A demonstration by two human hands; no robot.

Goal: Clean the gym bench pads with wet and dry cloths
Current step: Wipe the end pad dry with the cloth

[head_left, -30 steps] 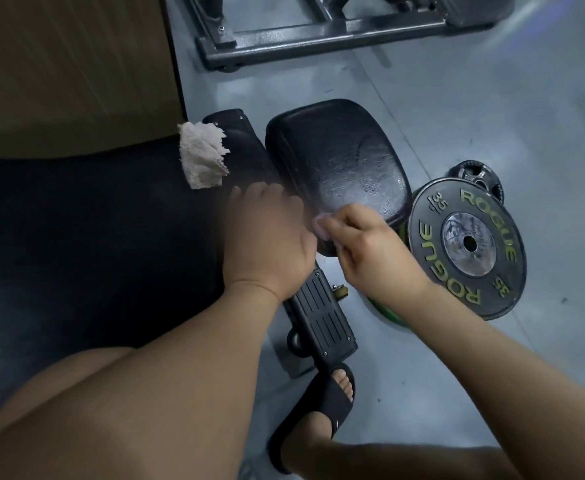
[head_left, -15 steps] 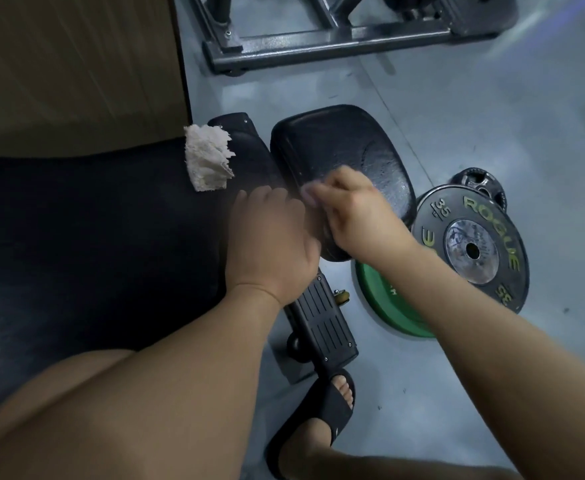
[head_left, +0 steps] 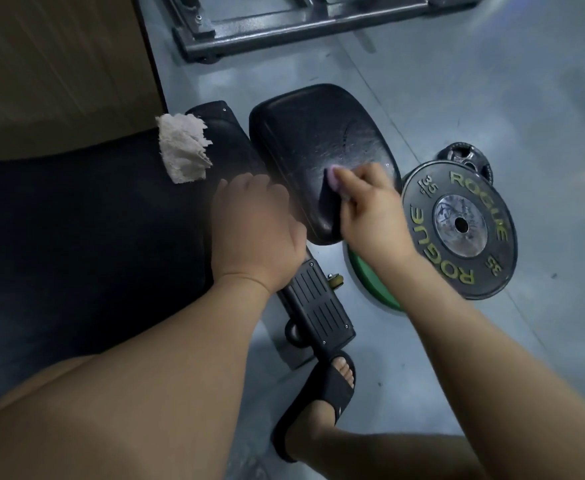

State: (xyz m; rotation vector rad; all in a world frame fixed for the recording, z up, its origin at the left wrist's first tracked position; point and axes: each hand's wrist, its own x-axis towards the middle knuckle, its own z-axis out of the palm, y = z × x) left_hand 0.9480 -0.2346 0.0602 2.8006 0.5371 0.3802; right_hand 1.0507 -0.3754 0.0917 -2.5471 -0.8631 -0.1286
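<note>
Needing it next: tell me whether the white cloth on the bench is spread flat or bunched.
Bunched. The white cloth lies crumpled in a ragged heap, with uneven folds, on the black bench pad.

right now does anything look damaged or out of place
The black rounded seat pad shows pale scuff-like streaks near its right side. Beside it, a black Rogue weight plate lies skewed over a green plate.

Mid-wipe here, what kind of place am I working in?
Most likely a gym: a padded bench seat, a Rogue 35 weight plate on the floor beside it, and a steel rack base behind.
</note>
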